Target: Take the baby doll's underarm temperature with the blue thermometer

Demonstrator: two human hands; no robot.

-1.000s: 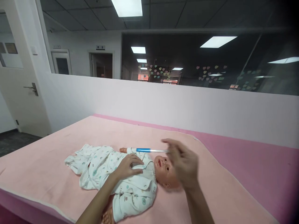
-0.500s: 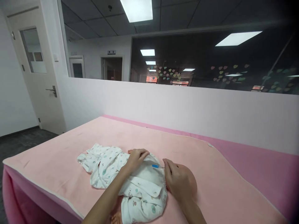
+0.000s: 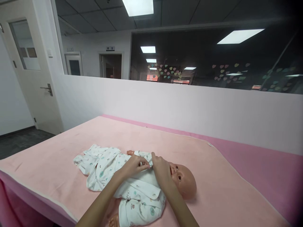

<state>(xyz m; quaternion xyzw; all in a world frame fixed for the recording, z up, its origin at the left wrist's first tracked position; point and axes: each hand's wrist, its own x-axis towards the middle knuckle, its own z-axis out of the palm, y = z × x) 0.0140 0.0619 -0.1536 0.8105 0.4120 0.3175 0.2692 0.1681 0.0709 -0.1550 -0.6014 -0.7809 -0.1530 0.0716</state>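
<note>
A baby doll (image 3: 188, 183) lies on its back with its head to the right, dressed in a white printed baby shirt (image 3: 142, 189). The shirt's front is partly folded open over the chest, and a snap shows near its lower flap. My left hand (image 3: 134, 165) is over the chest, thumb and fingers pinched together at the shirt's far front edge. Close beside it, my right hand (image 3: 161, 168) has its fingers curled on the same cloth near the doll's neck. My hands cover part of the collar and chest.
A peach-pink mat (image 3: 94, 132) covers the table, over a darker pink cloth (image 3: 260, 157). Behind the table stands a low white wall (image 3: 189, 110) with a window above it. A door (image 3: 30, 78) is at the far left.
My right hand has moved left from the doll's head to the shirt front, uncovering the head. My left hand's fingers have curled in. The small blue-ended piece on the chest no longer shows.
</note>
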